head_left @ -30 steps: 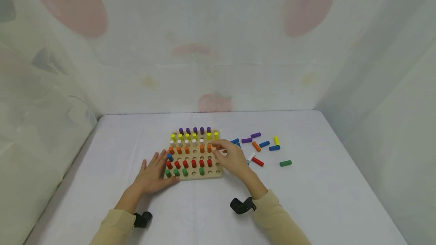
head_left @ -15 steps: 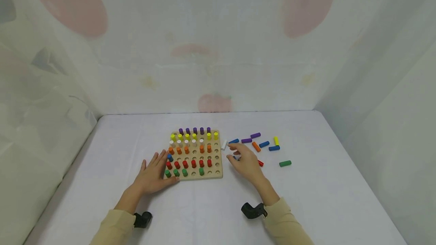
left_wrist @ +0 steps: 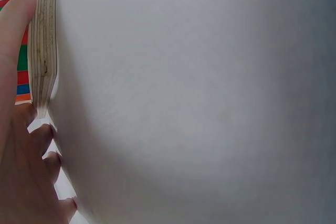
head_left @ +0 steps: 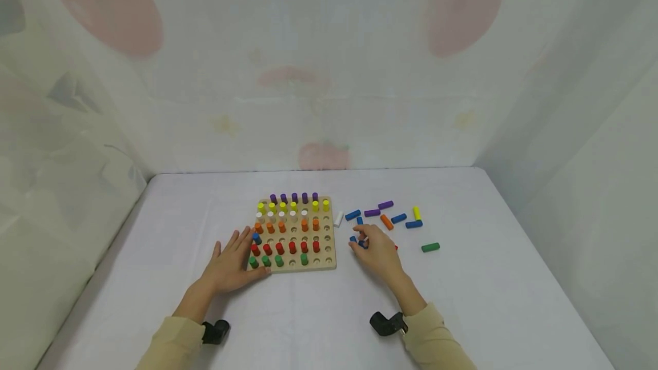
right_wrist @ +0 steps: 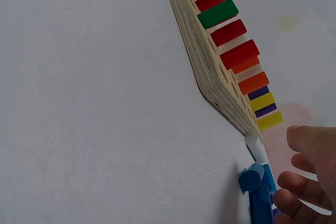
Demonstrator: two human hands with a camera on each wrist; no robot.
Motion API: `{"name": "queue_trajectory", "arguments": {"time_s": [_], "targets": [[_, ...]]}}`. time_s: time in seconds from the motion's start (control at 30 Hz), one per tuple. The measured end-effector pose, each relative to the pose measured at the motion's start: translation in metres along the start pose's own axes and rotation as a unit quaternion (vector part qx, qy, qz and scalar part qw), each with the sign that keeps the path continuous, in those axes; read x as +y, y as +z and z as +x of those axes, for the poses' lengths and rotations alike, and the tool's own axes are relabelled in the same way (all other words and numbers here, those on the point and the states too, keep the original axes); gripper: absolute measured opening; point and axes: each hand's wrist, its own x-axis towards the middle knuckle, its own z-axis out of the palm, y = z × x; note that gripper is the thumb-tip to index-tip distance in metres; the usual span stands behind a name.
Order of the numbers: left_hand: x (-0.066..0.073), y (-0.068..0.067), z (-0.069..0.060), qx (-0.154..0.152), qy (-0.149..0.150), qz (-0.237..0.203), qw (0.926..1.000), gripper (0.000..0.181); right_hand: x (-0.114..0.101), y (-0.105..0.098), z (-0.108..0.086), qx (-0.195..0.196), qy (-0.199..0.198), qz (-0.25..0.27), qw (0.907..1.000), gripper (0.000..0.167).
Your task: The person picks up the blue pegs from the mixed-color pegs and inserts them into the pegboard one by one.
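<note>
A wooden pegboard (head_left: 295,267) lies on the table with rows of coloured pegs standing in it. My left hand (head_left: 228,270) rests at its left front corner, fingers spread along the left side and thumb (left_wrist: 18,14) on the front edge. My right hand (head_left: 380,253) is over the loose pegs to the right of the board. Its thumb and fingers are apart around blue pegs (head_left: 362,244), with a gap showing between them. In the right wrist view, blue pegs (right_wrist: 260,203) lie just beyond the fingers (right_wrist: 294,184). The palm hides some pegs.
A white peg (head_left: 338,219) lies beside the board's right edge. Further right are loose purple (head_left: 372,213), orange (head_left: 386,221), yellow (head_left: 417,212) and blue pegs (head_left: 413,224). A green peg (head_left: 430,247) lies apart from them. A red peg is mostly hidden behind the right hand.
My right hand has moved right, from the board's right edge to the loose blue pegs. The white peg by the board has come into sight. My left hand stays in place.
</note>
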Motion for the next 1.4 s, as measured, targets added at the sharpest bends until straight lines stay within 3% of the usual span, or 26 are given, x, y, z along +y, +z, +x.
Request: {"name": "queue_trajectory", "arguments": {"time_s": [0.57, 1.03, 1.4], "targets": [[0.002, -0.002, -0.001, -0.001, 0.0, 0.0, 1.0, 0.107, 0.004, 0.005, -0.006, -0.022, 0.026, -0.055, 0.9979, 0.028], [-0.001, 0.001, 0.001, 0.003, -0.001, -0.005, 1.0, 0.107, 0.0, 0.007, -0.004, -0.014, 0.006, -0.139, 0.9901, 0.024], [0.0, 0.001, 0.0, 0.0, -0.003, -0.004, 1.0, 0.107, -0.002, 0.013, -0.003, -0.037, 0.0, -0.133, 0.9904, 0.021]]}}
